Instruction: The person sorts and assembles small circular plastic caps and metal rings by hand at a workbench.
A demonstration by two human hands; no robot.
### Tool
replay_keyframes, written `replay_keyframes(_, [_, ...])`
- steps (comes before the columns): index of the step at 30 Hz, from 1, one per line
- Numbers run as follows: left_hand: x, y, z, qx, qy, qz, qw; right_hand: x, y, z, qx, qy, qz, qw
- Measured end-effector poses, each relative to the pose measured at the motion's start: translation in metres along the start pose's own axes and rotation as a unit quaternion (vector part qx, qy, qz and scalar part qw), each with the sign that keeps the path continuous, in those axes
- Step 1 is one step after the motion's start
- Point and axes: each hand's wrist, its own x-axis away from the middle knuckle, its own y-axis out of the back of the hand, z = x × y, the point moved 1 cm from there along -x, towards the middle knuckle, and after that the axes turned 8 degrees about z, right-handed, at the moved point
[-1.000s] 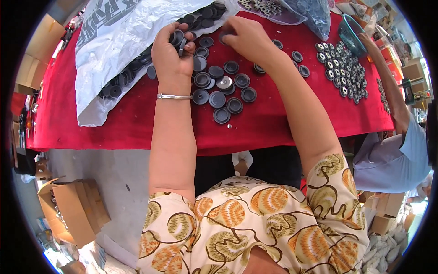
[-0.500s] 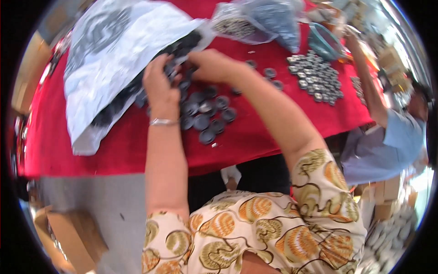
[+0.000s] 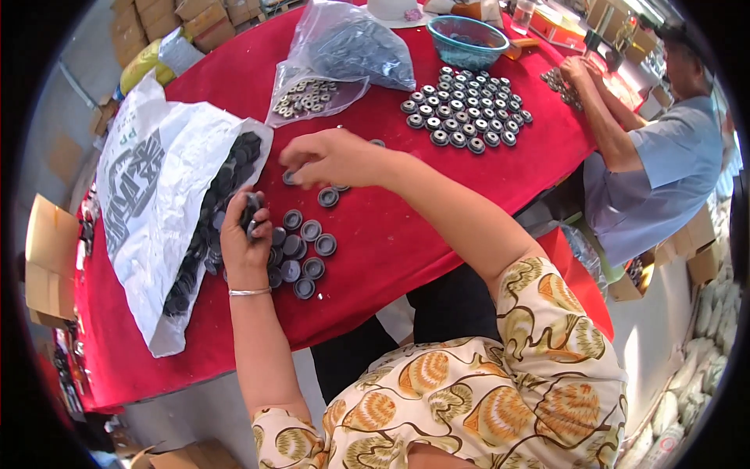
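My left hand [image 3: 244, 230], with a bracelet at the wrist, is closed around a few black round caps [image 3: 250, 211] beside the mouth of a white woven sack [image 3: 144, 227]. Black round parts [image 3: 223, 184] spill from that sack. Over the table to the right, my right hand [image 3: 332, 159] has its fingers bent and apart, slightly blurred. A dark cap [image 3: 290, 178] shows just under its fingertips; whether they touch it I cannot tell. Loose cup-shaped caps [image 3: 311, 230] lie below and between my hands, some with the hollow side up.
Rows of dark caps with pale metal centres [image 3: 461, 113] cover the red tablecloth [image 3: 391, 242] at the right. Behind are a clear bag of small metal rings [image 3: 308, 98], a bag of grey parts [image 3: 359, 55] and a teal basket [image 3: 467, 43]. A person in blue [image 3: 664, 156] works at the far right.
My view has shifted, showing more of the far table. My hands have come apart: the left now holds caps outside the sack's mouth, and the right has moved away from it.
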Motion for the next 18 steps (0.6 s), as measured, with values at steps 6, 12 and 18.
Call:
replay_keyframes(6, [-0.040,-0.107,-0.005,-0.096,0.031,0.020,0.995,0.035,0.056,-0.023,0.057,-0.113,0.105,0.986])
replay_keyframes(12, [-0.160,-0.232,0.039,-0.317,0.022,0.133,0.939,0.025,0.059,-0.062,0.356,0.055,-0.061,0.931])
replay_keyframes(18, [-0.324,-0.332,0.096,-0.367,0.000,0.245,0.897,0.035,0.047,-0.049,0.355,0.080,-0.040,0.931])
